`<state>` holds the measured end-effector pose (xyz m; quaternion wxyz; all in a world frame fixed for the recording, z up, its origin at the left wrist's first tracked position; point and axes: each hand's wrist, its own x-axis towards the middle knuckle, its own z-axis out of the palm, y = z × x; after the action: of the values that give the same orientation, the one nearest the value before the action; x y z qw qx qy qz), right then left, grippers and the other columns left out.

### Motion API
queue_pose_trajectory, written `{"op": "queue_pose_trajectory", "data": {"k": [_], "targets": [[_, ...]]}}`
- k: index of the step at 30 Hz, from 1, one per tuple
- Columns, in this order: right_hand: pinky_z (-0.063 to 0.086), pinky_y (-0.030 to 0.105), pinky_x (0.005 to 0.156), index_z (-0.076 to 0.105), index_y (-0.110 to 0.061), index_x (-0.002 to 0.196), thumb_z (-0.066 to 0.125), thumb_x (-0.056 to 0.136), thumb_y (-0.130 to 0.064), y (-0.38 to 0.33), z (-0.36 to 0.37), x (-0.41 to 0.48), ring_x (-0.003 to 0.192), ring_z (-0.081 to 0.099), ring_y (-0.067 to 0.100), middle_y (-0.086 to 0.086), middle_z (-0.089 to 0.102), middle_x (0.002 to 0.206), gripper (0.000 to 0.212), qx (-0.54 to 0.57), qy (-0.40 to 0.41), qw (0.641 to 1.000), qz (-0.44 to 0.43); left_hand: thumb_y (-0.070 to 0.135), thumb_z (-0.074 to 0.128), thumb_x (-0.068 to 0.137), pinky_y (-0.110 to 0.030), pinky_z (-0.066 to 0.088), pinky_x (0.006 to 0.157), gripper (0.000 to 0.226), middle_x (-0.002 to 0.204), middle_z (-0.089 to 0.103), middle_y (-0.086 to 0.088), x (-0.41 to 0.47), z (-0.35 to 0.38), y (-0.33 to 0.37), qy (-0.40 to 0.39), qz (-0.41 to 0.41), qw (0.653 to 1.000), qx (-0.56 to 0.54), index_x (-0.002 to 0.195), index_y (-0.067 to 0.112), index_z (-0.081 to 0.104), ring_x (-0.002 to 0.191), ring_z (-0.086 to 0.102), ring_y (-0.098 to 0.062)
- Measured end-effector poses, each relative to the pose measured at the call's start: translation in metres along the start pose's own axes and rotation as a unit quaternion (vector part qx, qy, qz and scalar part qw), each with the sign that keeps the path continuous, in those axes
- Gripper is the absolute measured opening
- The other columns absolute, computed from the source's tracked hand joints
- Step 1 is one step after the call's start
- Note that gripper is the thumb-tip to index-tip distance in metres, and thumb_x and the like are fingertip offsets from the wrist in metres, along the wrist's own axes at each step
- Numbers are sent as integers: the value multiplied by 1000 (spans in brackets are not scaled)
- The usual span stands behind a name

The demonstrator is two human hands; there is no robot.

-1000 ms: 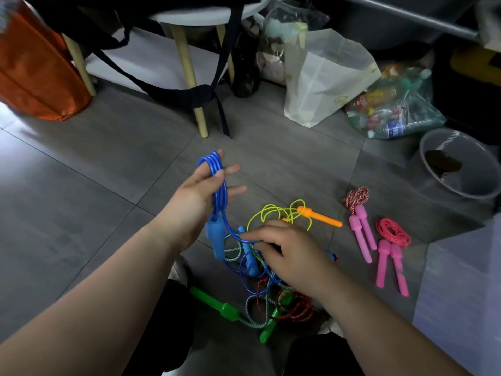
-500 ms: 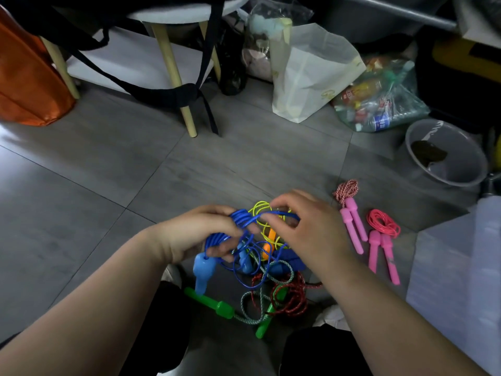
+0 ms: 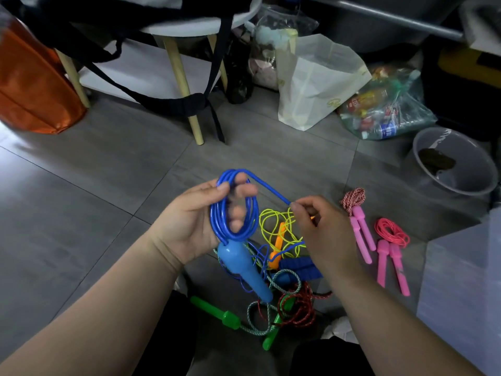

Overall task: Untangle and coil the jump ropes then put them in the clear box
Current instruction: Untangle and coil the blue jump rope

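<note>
My left hand (image 3: 193, 221) holds several loops of the blue jump rope (image 3: 234, 210) wound around its fingers, with a light blue handle (image 3: 242, 270) hanging below the palm. My right hand (image 3: 322, 229) pinches the free blue strand running from the top of the coil. Under both hands lies a tangle on the floor: a yellow rope (image 3: 273, 223) with an orange handle (image 3: 279, 242), a dark blue handle (image 3: 299, 265), a green-handled speckled rope (image 3: 217, 312) and a red rope (image 3: 301, 305). Two coiled pink-handled ropes (image 3: 360, 226) (image 3: 393, 251) lie to the right. The clear box (image 3: 458, 289) stands at the right edge.
A round grey tub (image 3: 455, 164) sits at the right rear. A white paper bag (image 3: 314, 80), a plastic bag of bottles (image 3: 387, 107), an orange bag (image 3: 32, 85), a stool's wooden legs (image 3: 184, 85) and black straps (image 3: 173, 104) stand behind on the grey tiled floor.
My left hand has risen from the pile with the blue coil around its fingers. My right hand has drawn apart to the right, pulling the blue strand taut.
</note>
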<state>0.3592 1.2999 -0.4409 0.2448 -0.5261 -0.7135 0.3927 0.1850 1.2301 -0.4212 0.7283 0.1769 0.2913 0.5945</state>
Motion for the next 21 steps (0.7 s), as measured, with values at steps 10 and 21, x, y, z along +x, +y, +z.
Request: {"op": "queue_pose_trajectory", "data": {"k": [10,21], "targets": [[33,7,61,68,-16,104,57,81,-1,-10,13,-16,66,50,-8,-17,46,73,30,-12,-237,966,-105,5,63,58,-36,48,90,39,125,59,-3,7,4,7,243,105,964,-36,94,13,53,87,70,-18],[50,29,76,67,-27,88,58,83,-11,-10,-1,-18,77,59,4,-22,55,69,19,-63,-284,954,-75,2,50,80,-32,42,93,53,123,49,2,3,-7,9,308,134,936,106,128,21,39,93,59,-17]]}}
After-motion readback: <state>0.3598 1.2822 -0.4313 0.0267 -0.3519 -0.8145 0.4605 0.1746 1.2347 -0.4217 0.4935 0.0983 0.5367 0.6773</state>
